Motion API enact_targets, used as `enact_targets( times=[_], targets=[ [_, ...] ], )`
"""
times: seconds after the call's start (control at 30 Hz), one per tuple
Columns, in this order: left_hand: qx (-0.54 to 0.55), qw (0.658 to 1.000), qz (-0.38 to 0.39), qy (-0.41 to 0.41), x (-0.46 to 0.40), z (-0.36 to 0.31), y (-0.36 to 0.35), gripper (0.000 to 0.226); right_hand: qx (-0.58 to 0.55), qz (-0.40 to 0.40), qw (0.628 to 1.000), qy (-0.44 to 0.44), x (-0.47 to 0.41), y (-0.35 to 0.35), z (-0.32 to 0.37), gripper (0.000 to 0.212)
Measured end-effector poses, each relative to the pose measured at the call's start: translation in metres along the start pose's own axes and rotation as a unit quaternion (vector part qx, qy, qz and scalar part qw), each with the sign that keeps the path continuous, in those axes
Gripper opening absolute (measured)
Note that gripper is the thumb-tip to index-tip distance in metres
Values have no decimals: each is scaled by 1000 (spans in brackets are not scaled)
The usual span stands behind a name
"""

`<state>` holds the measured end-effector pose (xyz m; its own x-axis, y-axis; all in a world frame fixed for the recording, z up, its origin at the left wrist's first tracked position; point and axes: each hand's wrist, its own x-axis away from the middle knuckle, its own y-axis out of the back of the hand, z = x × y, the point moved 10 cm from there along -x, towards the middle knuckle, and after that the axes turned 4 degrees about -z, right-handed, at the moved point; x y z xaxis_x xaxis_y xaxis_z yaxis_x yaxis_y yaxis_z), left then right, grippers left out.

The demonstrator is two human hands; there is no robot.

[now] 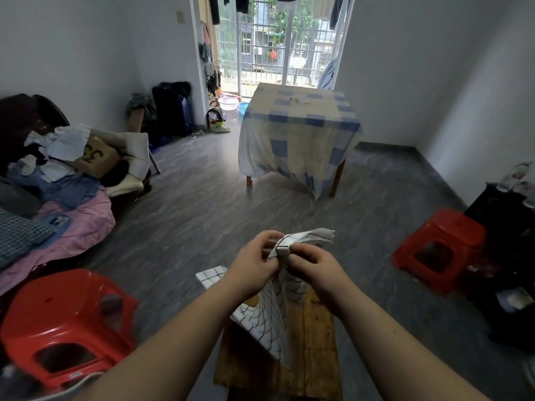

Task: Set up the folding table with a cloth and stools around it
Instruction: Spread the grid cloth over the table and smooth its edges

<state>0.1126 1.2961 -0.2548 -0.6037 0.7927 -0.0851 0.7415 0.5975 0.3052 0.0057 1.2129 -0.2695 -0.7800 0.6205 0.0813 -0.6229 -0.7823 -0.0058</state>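
A white cloth with a black grid pattern (270,319) hangs in front of me, bunched at its top. My left hand (254,259) and my right hand (314,264) both pinch its upper edge, close together. Below it lies a wooden surface (312,351), the cloth's lower part draped over it. A table (298,131) under a blue and cream checked cloth stands across the room by the balcony door. One red plastic stool (66,322) sits at my lower left, another red stool (440,250) at the right.
A bed or sofa piled with clothes (52,180) fills the left side. A dark cabinet (509,256) stands at the right wall. A dark suitcase (173,108) and plastic basins (234,104) sit near the balcony door. Grey floor lies between me and the table.
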Motion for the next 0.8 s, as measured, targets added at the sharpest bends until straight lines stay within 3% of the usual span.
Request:
enact_targets(
  times=[0.1, 0.27, 0.37, 0.5, 0.63, 0.8],
  targets=[
    [-10, 998, -58, -12, -1, -4, 13, 43, 28, -10, 1000, 11, 1, 7, 1, 31],
    [5, 995, -95, -11, -4, -11, 24, 42, 115, -127, 980, 99, 7, 40, 26, 33],
    [-19, 992, -123, -15, -8, -18, 31, 31, 197, -177, 946, 189, 15, 45, 54, 27],
    [-47, 985, -158, -46, -13, -49, 47, 29, 342, -147, 875, 308, 21, 17, 98, 46],
    [-51, 981, -168, -79, -16, -83, 55, 24, 431, -134, 860, 240, 5, 12, 107, 46],
    [5, 973, -215, -87, -13, -103, 86, 20, 442, -119, 880, 126, -15, 39, 94, 20]
  ],
)
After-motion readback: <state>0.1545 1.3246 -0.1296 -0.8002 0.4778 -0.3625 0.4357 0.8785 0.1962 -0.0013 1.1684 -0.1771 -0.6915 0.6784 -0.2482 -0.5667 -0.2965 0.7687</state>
